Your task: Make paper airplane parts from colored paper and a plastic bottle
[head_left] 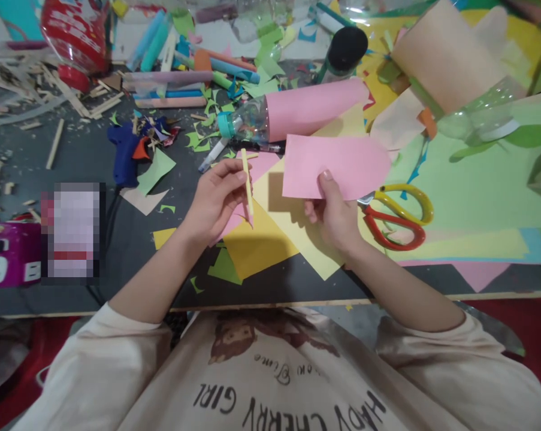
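Between the thumb and fingers of my left hand (220, 194) is a slim yellow pencil (247, 188), its tip pointing down toward me. My right hand (335, 212) pinches a pink paper piece (335, 164) with one rounded end, thumb on top and fingers beneath. Under both hands lie yellow paper sheets (317, 248) and an orange-yellow square (261, 242). Scissors (398, 218) with one yellow and one red handle rest just right of my right hand, the blades partly hidden by the pink piece. Behind my hands lies a plastic bottle (252, 120) wrapped in pink paper.
A blue glue gun (124, 152) lies at left, near a purple box (12, 254) and a blurred-out object (75, 230). Wooden sticks, markers and green scraps crowd the back beside a red-labelled bottle (76, 42). Green paper (477, 191) spreads at right. The table's front edge (270, 305) runs before me.
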`<act>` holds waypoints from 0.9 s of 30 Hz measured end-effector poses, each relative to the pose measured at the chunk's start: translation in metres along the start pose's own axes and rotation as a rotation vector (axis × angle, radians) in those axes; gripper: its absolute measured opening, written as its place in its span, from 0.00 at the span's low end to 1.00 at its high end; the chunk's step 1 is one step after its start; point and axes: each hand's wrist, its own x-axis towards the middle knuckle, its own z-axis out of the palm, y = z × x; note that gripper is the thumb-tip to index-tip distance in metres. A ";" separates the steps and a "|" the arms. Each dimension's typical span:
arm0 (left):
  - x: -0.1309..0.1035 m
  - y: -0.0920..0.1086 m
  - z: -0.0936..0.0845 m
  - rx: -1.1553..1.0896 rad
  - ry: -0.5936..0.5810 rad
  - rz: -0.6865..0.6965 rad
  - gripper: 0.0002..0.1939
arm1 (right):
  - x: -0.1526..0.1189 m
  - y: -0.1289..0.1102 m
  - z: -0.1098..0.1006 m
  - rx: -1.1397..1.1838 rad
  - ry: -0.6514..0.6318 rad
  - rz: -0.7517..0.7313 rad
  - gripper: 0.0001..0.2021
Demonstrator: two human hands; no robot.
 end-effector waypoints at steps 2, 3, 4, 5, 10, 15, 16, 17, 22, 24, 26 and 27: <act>-0.002 -0.004 0.003 -0.031 -0.002 -0.004 0.11 | -0.003 0.001 0.001 -0.016 -0.041 0.017 0.23; -0.003 -0.005 0.004 -0.037 0.012 0.006 0.12 | -0.005 0.000 0.001 -0.017 -0.061 0.027 0.24; -0.004 -0.006 0.005 -0.043 0.034 0.020 0.12 | -0.006 -0.001 0.002 -0.015 -0.080 0.036 0.26; -0.005 -0.007 0.006 -0.049 0.056 0.031 0.11 | -0.007 -0.002 0.002 -0.014 -0.107 0.046 0.28; -0.007 -0.007 0.006 -0.030 0.085 0.070 0.10 | -0.013 -0.009 0.004 -0.061 -0.238 0.091 0.29; -0.008 -0.007 0.003 0.060 0.048 0.069 0.09 | -0.015 -0.012 0.003 -0.095 -0.253 0.123 0.27; -0.008 -0.007 0.003 0.067 0.035 0.064 0.09 | -0.016 -0.011 0.003 -0.100 -0.253 0.126 0.27; -0.009 -0.007 0.003 0.067 0.026 0.057 0.09 | -0.016 -0.011 0.002 -0.104 -0.256 0.129 0.27; -0.010 -0.008 0.005 0.025 0.007 0.040 0.11 | -0.016 -0.007 0.002 -0.083 -0.295 0.134 0.26; -0.010 -0.008 0.006 -0.001 0.011 0.047 0.12 | -0.016 -0.007 0.002 -0.066 -0.306 0.130 0.26; -0.010 -0.009 0.006 -0.019 0.015 0.051 0.14 | -0.016 -0.007 0.002 -0.059 -0.307 0.125 0.25; -0.010 -0.010 0.006 -0.023 0.013 0.051 0.14 | -0.016 -0.007 0.002 -0.058 -0.309 0.123 0.25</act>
